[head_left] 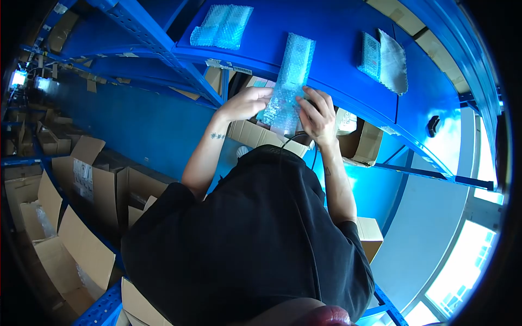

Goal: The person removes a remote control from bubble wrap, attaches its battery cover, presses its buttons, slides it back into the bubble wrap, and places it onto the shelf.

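Observation:
A long strip of clear bubble wrap [291, 68] lies partly on the blue shelf [331, 60] and hangs over its front edge toward my body. My left hand [249, 103] is at the strip's left edge, fingers bent and closed against it. On the opposite edge, my right hand [317, 113] grips the wrap with curled fingers. The strip's lower end is crumpled between the hands; whether anything is inside cannot be made out. Farther left on the shelf rests a flat bubble-wrap packet [222, 27]. To the right lie a smaller bubble-wrap packet [370, 57] and a silvery-white pouch [392, 62], overlapping.
Below the shelf edge are open cardboard boxes, one [367, 142] at the right and another [253, 133] in front of my body. Blue rack posts [157, 41] rise at the left. More open cartons [87, 244] stand on racks at the lower left.

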`<state>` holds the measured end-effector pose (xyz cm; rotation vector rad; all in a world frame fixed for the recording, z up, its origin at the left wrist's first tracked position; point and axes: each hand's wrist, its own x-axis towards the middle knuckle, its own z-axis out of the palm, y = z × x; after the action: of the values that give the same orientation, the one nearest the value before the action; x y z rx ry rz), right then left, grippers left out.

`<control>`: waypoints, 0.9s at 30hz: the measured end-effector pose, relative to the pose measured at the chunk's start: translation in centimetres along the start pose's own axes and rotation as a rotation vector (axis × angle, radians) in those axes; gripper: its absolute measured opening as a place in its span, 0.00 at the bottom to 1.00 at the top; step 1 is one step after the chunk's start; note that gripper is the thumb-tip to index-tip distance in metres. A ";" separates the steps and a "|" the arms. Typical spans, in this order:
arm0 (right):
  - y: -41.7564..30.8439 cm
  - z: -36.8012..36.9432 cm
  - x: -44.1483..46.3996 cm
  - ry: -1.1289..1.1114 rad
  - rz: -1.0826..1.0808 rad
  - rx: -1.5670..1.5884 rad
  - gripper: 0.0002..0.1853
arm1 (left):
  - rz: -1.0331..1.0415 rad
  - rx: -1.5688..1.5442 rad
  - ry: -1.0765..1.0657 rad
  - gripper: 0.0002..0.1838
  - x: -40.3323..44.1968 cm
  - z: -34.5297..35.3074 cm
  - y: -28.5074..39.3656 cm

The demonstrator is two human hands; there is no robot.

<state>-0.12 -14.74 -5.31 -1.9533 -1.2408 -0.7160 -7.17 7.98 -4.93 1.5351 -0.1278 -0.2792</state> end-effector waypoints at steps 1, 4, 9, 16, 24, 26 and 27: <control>-0.1 0.0 -0.1 -0.003 -0.004 0.004 0.14 | 0.001 -0.002 0.006 0.19 -0.3 0.4 0.5; 0.0 0.0 -0.4 0.024 -0.007 0.050 0.12 | 0.051 0.396 0.294 0.20 -0.2 1.8 2.4; -0.3 -0.6 -0.6 -0.005 0.000 0.118 0.13 | 0.539 0.925 0.451 0.18 -0.8 2.0 2.8; -0.3 0.0 -0.8 0.011 0.016 0.151 0.10 | 0.879 0.995 0.422 0.13 0.2 1.3 1.4; -0.3 0.1 -1.0 0.053 0.209 0.267 0.09 | 0.845 0.640 0.438 0.11 1.3 1.1 0.3; -0.4 0.1 -0.7 0.056 0.227 0.270 0.08 | 0.843 0.613 0.449 0.11 1.6 1.2 0.3; -0.4 0.1 -0.5 0.066 0.237 0.269 0.08 | 0.819 0.613 0.466 0.11 1.6 1.2 0.4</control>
<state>-0.70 -14.74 -5.63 -1.7998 -0.9889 -0.4633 -5.90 6.40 -4.68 1.9608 -0.4849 0.8327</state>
